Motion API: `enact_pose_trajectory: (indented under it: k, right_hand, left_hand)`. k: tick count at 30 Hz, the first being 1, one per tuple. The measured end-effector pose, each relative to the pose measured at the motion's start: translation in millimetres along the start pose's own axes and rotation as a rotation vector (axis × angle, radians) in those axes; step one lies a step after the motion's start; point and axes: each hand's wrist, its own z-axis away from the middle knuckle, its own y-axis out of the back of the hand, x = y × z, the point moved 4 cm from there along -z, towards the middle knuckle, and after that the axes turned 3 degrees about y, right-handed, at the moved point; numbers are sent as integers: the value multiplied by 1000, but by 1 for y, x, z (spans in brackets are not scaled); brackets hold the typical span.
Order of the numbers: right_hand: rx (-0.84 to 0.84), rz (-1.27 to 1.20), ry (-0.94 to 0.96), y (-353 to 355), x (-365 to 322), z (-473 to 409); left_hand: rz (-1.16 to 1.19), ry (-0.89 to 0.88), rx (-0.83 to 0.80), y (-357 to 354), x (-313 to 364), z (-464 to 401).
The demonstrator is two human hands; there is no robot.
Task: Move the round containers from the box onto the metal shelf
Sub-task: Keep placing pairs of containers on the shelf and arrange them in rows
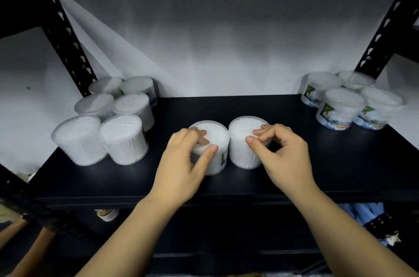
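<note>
Setting two round containers side by side mid-shelf: left hand (pixel 181 163) pinching the left container (pixel 213 145) at its rim, right hand (pixel 281 154) on the right container (pixel 244 140), metal shelf (pixel 317 163) flanked by earlier clusters, likely filling the gap between them.

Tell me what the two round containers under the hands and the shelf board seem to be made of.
Left container and right container: apparently clear, slightly frosted plastic, since white cotton-swab sticks show through wall and lid. Shelf board: dark, smooth, semi-matte surface with soft reflections; painted metal or laminate, cannot tell which. The left hand and right hand grip the containers' tops.
</note>
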Motion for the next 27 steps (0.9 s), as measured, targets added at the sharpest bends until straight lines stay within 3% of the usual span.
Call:
enact_pose_trajectory:
  k: [6, 10, 14, 21, 27]
  right_hand:
    - [-206, -240, -129, 11, 8, -13]
    - [-24, -140, -294, 14, 18, -13]
    - [27, -152, -483, 13, 29, -6]
    - [-123, -294, -489, 10, 29, -14]
    - [-49, -219, -513, 19, 32, 2]
  left_hand:
    - [375, 166, -143, 5, -16, -20]
    - [331, 374, -10, 5, -22, -17]
    - [515, 555, 62, -3, -31, -7]
    - [684, 553, -113, -5, -30, -17]
    - [650, 592, -26, -2, -31, -7]
